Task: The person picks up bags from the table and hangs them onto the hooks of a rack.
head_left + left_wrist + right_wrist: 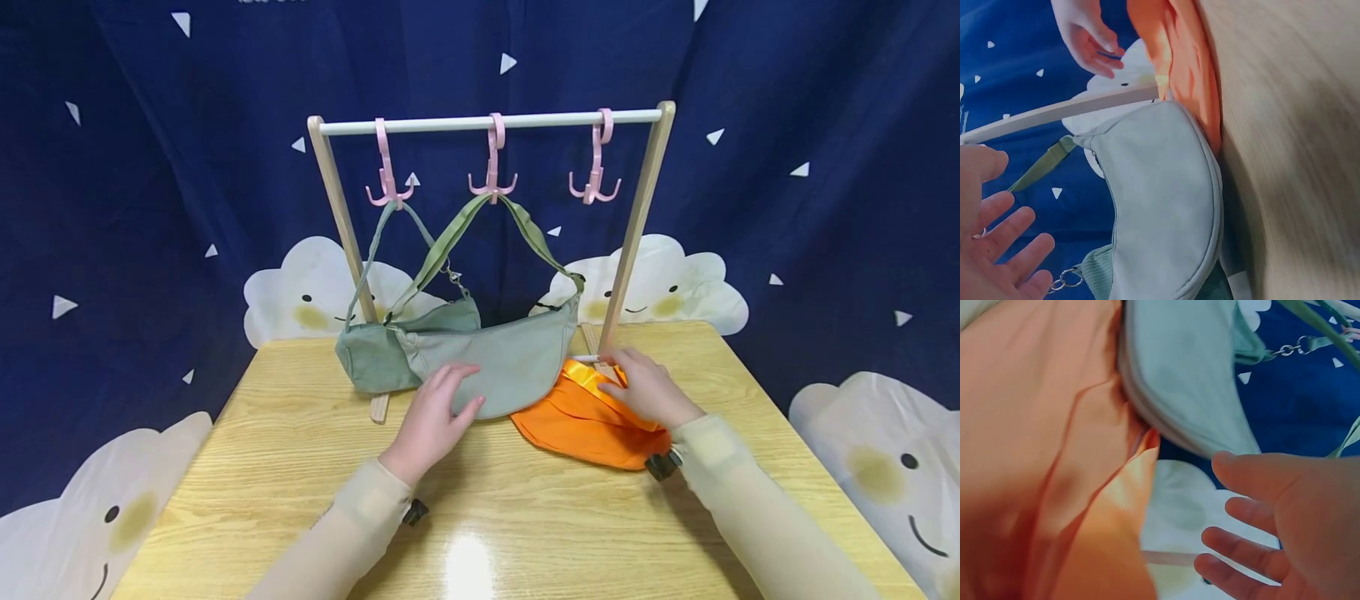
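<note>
A pale grey-green shoulder bag [495, 358] hangs by its strap [450, 237] from the middle pink hook [492, 171]. My left hand [437, 417] is in front of this bag, fingers spread and nothing held. Above the orange fabric bag [592, 421], which lies on the table at the right, is my right hand [648, 387]. Its fingers are apart and loosely bent in the right wrist view, with no cloth between them. A darker green bag [375, 358] hangs from the left pink hook [388, 179], partly hidden behind the grey-green one.
A rack with a white bar [450, 124] and wooden posts [639, 221] stands on the wooden table [277, 467]. The right pink hook [595, 175] carries no bag. Behind hangs a dark blue curtain [187, 167] with white triangles and smiling clouds.
</note>
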Action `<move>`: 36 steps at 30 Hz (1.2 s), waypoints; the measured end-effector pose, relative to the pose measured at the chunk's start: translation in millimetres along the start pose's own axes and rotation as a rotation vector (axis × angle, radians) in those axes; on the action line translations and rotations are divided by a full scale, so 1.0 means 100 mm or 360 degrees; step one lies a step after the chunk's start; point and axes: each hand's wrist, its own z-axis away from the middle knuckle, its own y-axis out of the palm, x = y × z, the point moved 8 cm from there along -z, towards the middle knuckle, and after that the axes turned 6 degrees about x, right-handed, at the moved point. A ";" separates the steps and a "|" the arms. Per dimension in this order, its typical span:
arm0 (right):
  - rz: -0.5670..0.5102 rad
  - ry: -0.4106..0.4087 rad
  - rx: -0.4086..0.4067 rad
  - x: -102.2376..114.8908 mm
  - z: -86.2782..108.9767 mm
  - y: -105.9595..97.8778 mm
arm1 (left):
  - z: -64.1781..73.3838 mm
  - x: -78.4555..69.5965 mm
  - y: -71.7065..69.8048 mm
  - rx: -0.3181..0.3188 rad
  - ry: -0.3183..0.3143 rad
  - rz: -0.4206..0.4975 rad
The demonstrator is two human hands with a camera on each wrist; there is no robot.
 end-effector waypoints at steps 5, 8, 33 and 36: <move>0.0052 0.0038 0.0004 -0.15 0.02 0.08 | 0.04 -0.03 0.06 0.0083 0.0017 -0.0031; 0.0089 0.0083 0.0055 -0.22 0.01 0.14 | 0.06 -0.01 0.12 0.0150 0.0015 -0.0061; 0.0013 0.0284 0.0207 -0.43 0.02 0.32 | 0.17 0.04 0.44 0.0446 0.0103 -0.0248; -0.0004 0.0227 0.0130 -0.40 0.04 0.27 | 0.18 0.03 0.45 0.0448 0.0120 -0.0247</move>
